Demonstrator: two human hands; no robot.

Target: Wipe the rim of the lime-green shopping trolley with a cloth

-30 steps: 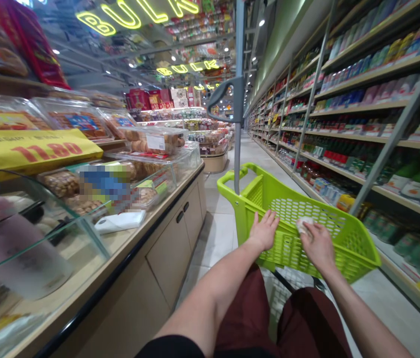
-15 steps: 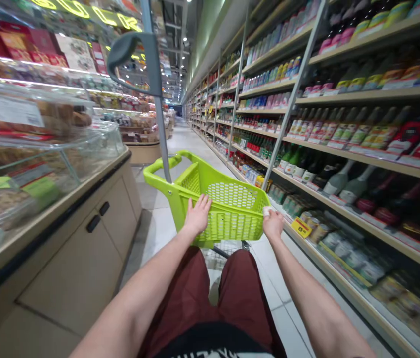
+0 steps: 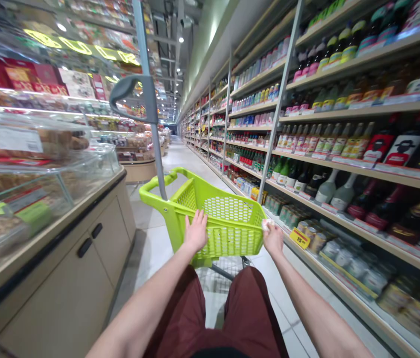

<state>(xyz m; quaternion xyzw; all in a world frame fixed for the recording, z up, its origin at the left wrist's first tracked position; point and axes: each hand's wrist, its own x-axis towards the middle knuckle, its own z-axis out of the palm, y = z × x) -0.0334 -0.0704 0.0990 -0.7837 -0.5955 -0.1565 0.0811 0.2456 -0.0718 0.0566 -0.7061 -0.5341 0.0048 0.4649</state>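
A lime-green plastic shopping basket [image 3: 228, 233] on a wheeled cart stands across the aisle in front of my knees. My left hand [image 3: 196, 231] lies against its near side, fingers apart and pointing up to the rim. At the basket's right end, my right hand [image 3: 273, 236] is closed on a small white cloth or tissue [image 3: 267, 224] that touches the corner. The basket's inside shows no goods. A grey pole [image 3: 156, 159] with a grey loop handle [image 3: 135, 98] rises at the basket's left end.
Shelves of bottles and cans [image 3: 329, 154] line the right side, with a yellow price tag [image 3: 299, 238] low down. On the left stands a counter [image 3: 83, 238] with glass trays and packed baked goods. A tiled aisle [image 3: 180, 156] runs ahead between them.
The view has tilted up a little, so the basket and hands appear lower. Both hands keep their places on the basket.
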